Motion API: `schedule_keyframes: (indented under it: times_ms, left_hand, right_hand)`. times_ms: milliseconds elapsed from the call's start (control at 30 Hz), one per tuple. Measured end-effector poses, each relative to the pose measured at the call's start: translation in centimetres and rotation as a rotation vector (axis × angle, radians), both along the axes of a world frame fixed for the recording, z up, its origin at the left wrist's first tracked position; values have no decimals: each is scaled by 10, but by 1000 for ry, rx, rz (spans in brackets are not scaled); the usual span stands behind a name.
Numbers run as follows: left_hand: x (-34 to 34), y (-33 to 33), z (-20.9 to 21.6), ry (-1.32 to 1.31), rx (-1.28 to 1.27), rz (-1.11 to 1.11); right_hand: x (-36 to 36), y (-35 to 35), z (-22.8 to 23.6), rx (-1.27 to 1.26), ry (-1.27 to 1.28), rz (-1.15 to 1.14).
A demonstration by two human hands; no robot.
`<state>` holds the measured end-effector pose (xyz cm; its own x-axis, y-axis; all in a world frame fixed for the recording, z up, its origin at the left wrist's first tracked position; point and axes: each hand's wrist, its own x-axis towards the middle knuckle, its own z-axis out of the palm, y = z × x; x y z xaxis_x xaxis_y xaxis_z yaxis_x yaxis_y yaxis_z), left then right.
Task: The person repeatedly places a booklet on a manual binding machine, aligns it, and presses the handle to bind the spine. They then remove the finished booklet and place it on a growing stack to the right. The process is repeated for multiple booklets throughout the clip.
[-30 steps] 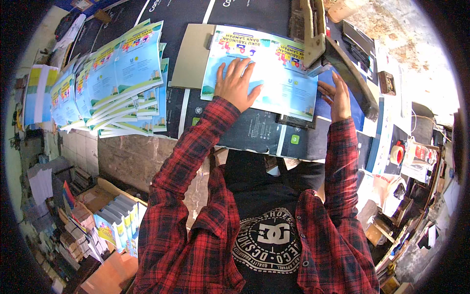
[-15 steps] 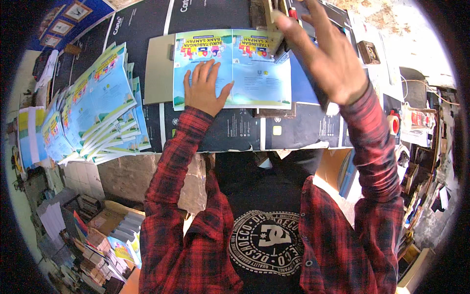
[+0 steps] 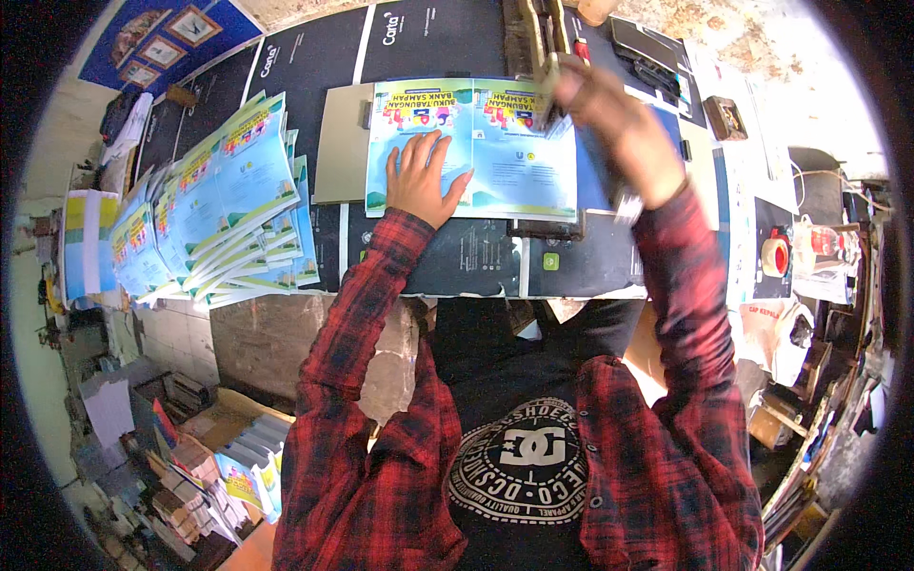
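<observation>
Left hand (image 3: 426, 181) lies flat, palm down, fingers spread, pressing the lower left part of an open printed sheet (image 3: 519, 162); the hand holds nothing, only weighs the sheet down. The sheet is light blue and green with bright coloured pictures along its top edge; it lies spread on the dark counter (image 3: 447, 48), near the middle of the far side, straight ahead of the person; a plain brown card (image 3: 341, 143) sits just beside its left edge, partly tucked under it.

Right hand (image 3: 609, 119) is raised above the sheet's upper right corner, blurred; its grip is curled around the handle of a metal lever tool (image 3: 535, 33) that stands at the far edge of the counter; how tightly the fingers close, cannot tell from the blur. Both forearms wear red and black checked sleeves (image 3: 376, 295).

To the left on the counter: a fanned stack of the same blue printed sheets (image 3: 224, 205), overlapping, well apart from the left hand. To the right: a red roll of tape (image 3: 776, 255) near the counter's right end; a small dark box (image 3: 724, 116) beyond it. Below left, on the floor: an open cardboard box (image 3: 238, 447) with booklets standing in it.
</observation>
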<state>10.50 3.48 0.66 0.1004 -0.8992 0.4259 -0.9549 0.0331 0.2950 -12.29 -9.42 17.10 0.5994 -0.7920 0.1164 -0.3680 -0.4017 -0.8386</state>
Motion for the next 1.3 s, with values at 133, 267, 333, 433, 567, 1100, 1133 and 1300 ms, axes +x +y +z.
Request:
schedule_keyframes:
  times_ms: [133, 267, 333, 433, 567, 1100, 1133, 1300]
  left_hand:
    - [7, 4, 2, -35, 4, 5]
    - [40, -2, -3, 198, -24, 392]
    - [58, -2, 3, 127, 93, 565]
    - [79, 15, 12, 195, 244, 670]
    - [103, 16, 24, 1193, 152, 541]
    - [370, 192, 163, 306, 80, 810]
    - [406, 214, 157, 6, 124, 1019]
    - [357, 153, 97, -89, -84, 820]
  right_hand:
    - [-11, -55, -8, 381, -201, -334]
    - [-66, -69, -142, 112, 34, -297]
    - [-76, -53, -189, 179, -81, -359]
    - [-56, -8, -170, 440, -171, -285]
    - [-51, 13, -156, 464, -249, -299]
    - [-160, 49, -121, 471, -145, -362]
    - [-163, 50, -127, 483, -145, -349]
    - [-156, 60, -118, 460, -161, -367]
